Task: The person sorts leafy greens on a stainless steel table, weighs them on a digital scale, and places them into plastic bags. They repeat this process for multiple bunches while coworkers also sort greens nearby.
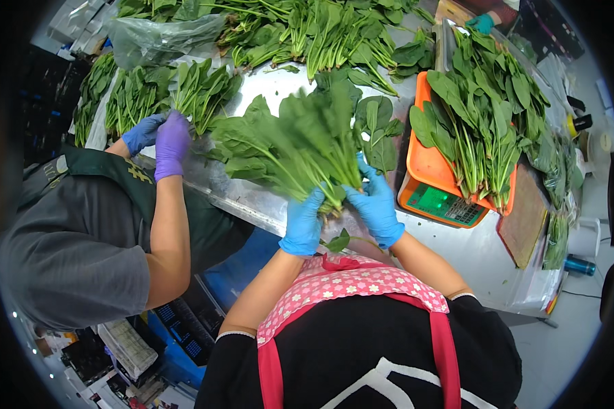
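In front of my body, my left hand [303, 222], in a blue glove, grips the root ends of a bunch of leafy spinach-like greens [281, 148]. The leaves fan up and to the left, partly blurred. My right hand [376, 204], also blue-gloved, is closed around stems at the bunch's right side. A loose leaf with a long stem [339, 241] lies just below, between my wrists. To the right, an orange scale tray [424, 158] bears a large bunch of greens [470, 128], stems towards me, above a digital scale [440, 204] with a lit display.
A co-worker's gloved hands [173, 143] handle greens at the left. Heaped greens [317, 36] cover the metal table's [240, 199] far side, beside a clear plastic bag [166, 38]. Another person's green-gloved hand [482, 23] is at the upper right. A brown board [523, 220] lies right of the scale.
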### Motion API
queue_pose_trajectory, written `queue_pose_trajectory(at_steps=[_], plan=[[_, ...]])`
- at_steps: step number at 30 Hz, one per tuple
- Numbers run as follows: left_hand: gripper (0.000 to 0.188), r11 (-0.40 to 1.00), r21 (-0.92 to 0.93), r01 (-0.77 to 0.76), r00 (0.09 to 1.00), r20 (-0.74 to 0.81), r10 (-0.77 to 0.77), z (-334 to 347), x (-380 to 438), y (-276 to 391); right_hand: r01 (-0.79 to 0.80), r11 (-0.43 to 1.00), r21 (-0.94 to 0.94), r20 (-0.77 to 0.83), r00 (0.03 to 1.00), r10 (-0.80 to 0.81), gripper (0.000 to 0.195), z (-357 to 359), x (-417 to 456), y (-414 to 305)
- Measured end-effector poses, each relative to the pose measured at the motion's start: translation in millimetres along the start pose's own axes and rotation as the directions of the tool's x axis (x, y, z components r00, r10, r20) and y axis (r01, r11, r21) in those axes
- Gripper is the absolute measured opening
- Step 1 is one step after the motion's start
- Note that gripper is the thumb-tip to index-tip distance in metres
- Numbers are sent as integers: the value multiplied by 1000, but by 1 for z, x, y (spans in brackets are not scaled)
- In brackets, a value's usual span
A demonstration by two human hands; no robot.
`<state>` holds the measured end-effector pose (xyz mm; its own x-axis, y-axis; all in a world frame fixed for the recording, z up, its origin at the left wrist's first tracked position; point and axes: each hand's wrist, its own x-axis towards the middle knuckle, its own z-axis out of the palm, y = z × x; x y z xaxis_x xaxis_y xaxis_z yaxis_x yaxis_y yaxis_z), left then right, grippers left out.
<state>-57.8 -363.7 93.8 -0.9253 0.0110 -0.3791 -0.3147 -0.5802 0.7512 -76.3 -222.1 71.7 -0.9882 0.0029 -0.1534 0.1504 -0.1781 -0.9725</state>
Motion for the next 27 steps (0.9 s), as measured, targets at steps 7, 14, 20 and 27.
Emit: queue_pose_trajectory(at_steps=[7, 14, 20, 27], plan=[[31, 998, -14, 68, 994, 85, -66, -15, 20, -3, -123, 978, 171, 20, 992, 122, 39, 1, 7, -1], [32, 997, -78, 29, 996, -81, -36, -44, 19, -27, -304, 916, 260, 69, 953, 297, 28, -16, 6, -8], [30, 933, -345, 104, 989, -59, -132, -48, 20, -24, -320, 931, 175, 24, 947, 321, 32, -17, 7, -9], [29, 991, -137, -9, 997, -76, -2, -24, 20, -20, -210, 973, 96, -3, 977, 211, 45, -8, 8, 5]])
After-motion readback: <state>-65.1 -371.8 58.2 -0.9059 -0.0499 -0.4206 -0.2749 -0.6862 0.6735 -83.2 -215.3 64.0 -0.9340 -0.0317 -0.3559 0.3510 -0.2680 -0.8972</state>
